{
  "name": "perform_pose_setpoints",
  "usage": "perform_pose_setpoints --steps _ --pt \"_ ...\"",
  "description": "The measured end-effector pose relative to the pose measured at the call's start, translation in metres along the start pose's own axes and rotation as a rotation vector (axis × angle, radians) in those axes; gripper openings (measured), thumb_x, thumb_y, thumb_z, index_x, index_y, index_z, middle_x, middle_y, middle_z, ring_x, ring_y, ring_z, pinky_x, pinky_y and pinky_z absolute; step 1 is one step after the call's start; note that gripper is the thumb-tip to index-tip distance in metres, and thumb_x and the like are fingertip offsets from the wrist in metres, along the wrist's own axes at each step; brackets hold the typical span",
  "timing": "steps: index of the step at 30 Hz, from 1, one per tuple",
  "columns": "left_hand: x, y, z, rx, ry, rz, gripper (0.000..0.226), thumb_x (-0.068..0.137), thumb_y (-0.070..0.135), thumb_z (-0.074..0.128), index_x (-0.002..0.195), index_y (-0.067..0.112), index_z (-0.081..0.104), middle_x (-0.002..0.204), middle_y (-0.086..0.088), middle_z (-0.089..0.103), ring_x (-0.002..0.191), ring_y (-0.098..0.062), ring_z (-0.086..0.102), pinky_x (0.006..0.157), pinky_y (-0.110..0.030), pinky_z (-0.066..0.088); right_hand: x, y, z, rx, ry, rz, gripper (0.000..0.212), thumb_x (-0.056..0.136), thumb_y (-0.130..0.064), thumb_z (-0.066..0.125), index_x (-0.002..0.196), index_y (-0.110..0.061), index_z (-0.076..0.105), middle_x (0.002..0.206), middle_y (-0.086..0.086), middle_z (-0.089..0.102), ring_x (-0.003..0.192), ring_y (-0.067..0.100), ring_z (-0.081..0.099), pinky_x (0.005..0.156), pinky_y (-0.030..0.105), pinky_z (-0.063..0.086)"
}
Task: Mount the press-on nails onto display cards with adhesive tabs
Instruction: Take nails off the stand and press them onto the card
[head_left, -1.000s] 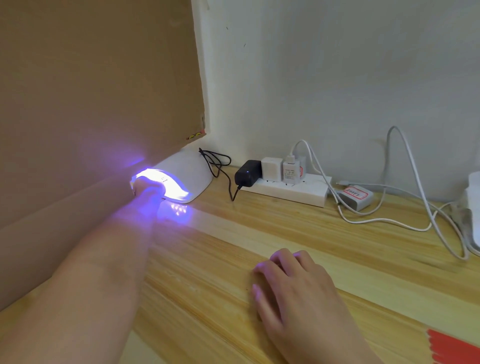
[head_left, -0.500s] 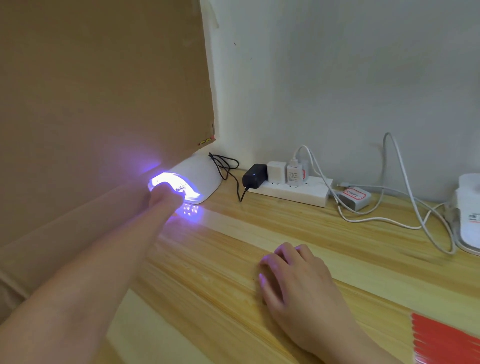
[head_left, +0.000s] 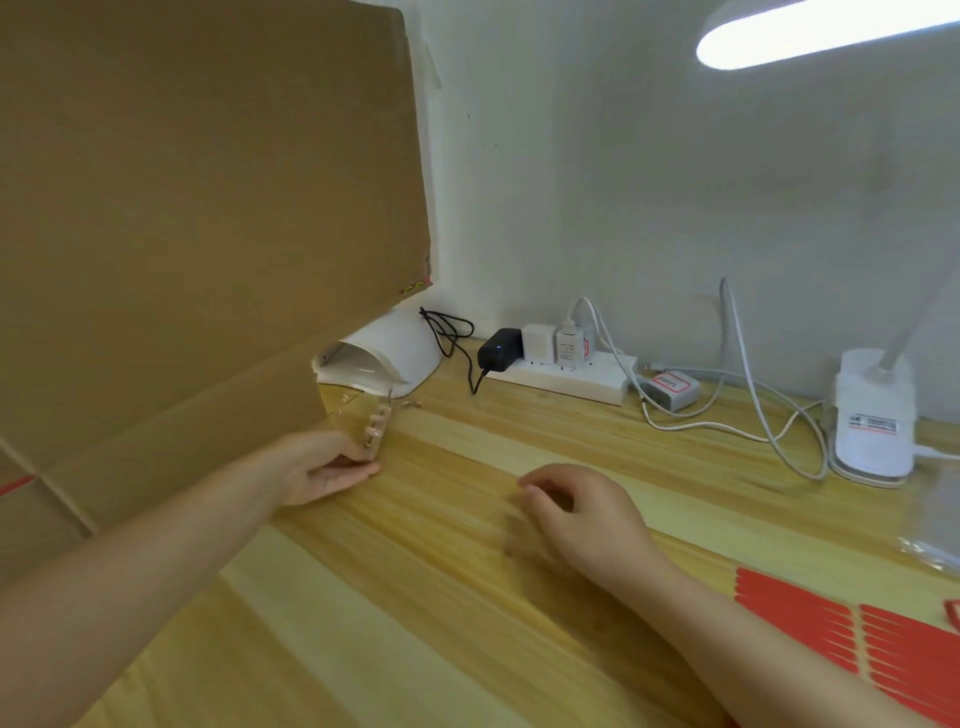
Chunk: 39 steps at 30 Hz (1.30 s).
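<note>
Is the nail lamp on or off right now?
Off. The nail lamp opening looks plain white with no purple glow, and the left hand is outside it.

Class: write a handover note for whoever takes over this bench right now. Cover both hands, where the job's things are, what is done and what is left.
Left hand: holds a clear strip of press-on nails in front of the unlit nail lamp.
Right hand: empty, loosely curled over the table.
Red sticker sheets: lower right.
Done: nothing mounted in view.
Left: no display card visible; find one, then mount the nails.
</note>
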<state>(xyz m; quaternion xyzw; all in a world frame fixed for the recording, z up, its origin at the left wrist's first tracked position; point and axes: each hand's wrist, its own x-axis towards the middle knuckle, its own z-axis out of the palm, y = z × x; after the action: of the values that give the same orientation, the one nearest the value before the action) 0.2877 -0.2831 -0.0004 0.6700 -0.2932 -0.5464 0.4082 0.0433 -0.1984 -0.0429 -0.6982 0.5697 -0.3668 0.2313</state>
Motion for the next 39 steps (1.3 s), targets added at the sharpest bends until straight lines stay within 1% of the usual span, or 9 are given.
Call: perform_pose_setpoints --steps 7,12,15,21,23,26,29,34,39 --pt "-0.061 -0.028 0.014 0.001 -0.181 -0.025 0.014 0.081 -0.013 0.055 0.093 -0.007 0.06 0.081 -0.019 0.065 0.058 -0.021 0.069 0.046 -0.023 0.055 -0.015 -0.004 -0.037 0.157 -0.168 0.15 0.021 0.092 -0.013 0.046 0.091 -0.022 0.064 0.083 -0.006 0.066 0.088 0.014 0.062 0.078 0.023 0.045" --pt "-0.103 -0.056 0.057 0.03 -0.419 0.017 0.016 0.079 -0.01 0.058 0.091 -0.003 0.065 0.086 -0.016 0.072 0.071 -0.017 0.071 0.047 -0.018 0.053 -0.033 -0.012 -0.046 0.477 -0.233 0.381 0.017 0.096 -0.025 0.044 0.094 -0.016 0.059 0.071 -0.004 0.061 0.043 0.005 0.055 0.04 0.018 0.038" --pt "-0.122 -0.071 0.083 0.127 -0.591 0.069 0.016 0.081 -0.005 0.06 0.09 0.004 0.07 0.09 -0.011 0.073 0.08 -0.013 0.07 0.049 -0.015 0.052 -0.041 -0.016 -0.047 0.757 -0.181 0.477 0.022 0.096 -0.03 0.044 0.088 -0.017 0.06 0.065 -0.003 0.06 0.04 0.008 0.052 0.038 0.02 0.035" --pt "-0.117 -0.058 0.091 0.445 -0.836 0.296 0.021 0.075 0.026 0.071 0.095 0.021 0.073 0.098 0.0 0.072 0.093 -0.011 0.068 0.065 -0.017 0.053 -0.041 -0.003 -0.048 0.738 -0.037 0.465 0.028 0.096 -0.031 0.045 0.083 -0.014 0.064 0.059 0.007 0.053 0.039 0.009 0.042 0.038 0.02 0.035" --pt "-0.093 -0.04 0.084 0.61 -0.736 0.396 0.025 0.076 0.031 0.07 0.099 0.022 0.069 0.096 0.001 0.072 0.089 -0.01 0.068 0.066 -0.017 0.053 -0.039 0.001 -0.049 0.683 -0.048 0.465 0.029 0.097 -0.031 0.043 0.082 -0.017 0.065 0.058 0.005 0.052 0.041 0.011 0.041 0.043 0.023 0.034" --pt "-0.043 -0.015 0.08 0.765 -0.245 0.669 0.017 0.087 0.013 0.06 0.101 0.021 0.064 0.107 0.0 0.067 0.087 -0.006 0.063 0.066 -0.011 0.048 -0.035 0.005 -0.044 0.675 -0.098 0.482 0.032 0.097 -0.032 0.042 0.079 -0.019 0.065 0.046 -0.003 0.047 0.04 0.011 0.04 0.046 0.025 0.035" --pt "0.007 0.002 0.068 0.906 0.144 0.851 0.038 0.091 0.001 0.046 0.129 0.008 0.049 0.134 -0.011 0.047 0.119 -0.02 0.046 0.093 -0.024 0.038 -0.028 0.003 -0.036 0.666 -0.143 0.48 0.036 0.097 -0.036 0.041 0.075 -0.019 0.064 0.04 -0.007 0.043 0.04 0.011 0.039 0.047 0.025 0.035" --pt "0.054 0.008 0.055 1.204 0.166 0.679 0.053 0.095 -0.002 0.031 0.146 0.009 0.021 0.151 -0.011 0.025 0.137 -0.027 0.024 0.108 -0.033 0.025 -0.021 0.003 -0.029 0.626 -0.136 0.461 0.039 0.096 -0.038 0.04 0.07 -0.022 0.064 0.038 -0.011 0.043 0.036 0.007 0.038 0.042 0.02 0.035" --pt "0.059 0.012 0.057 1.275 0.257 0.794 0.035 0.095 0.002 0.036 0.115 0.01 0.064 0.132 -0.013 0.051 0.114 -0.03 0.05 0.078 -0.028 0.037 -0.022 0.007 -0.028 0.637 -0.142 0.438 0.037 0.098 -0.034 0.039 0.072 -0.022 0.063 0.038 -0.012 0.046 0.035 0.004 0.037 0.039 0.017 0.035"
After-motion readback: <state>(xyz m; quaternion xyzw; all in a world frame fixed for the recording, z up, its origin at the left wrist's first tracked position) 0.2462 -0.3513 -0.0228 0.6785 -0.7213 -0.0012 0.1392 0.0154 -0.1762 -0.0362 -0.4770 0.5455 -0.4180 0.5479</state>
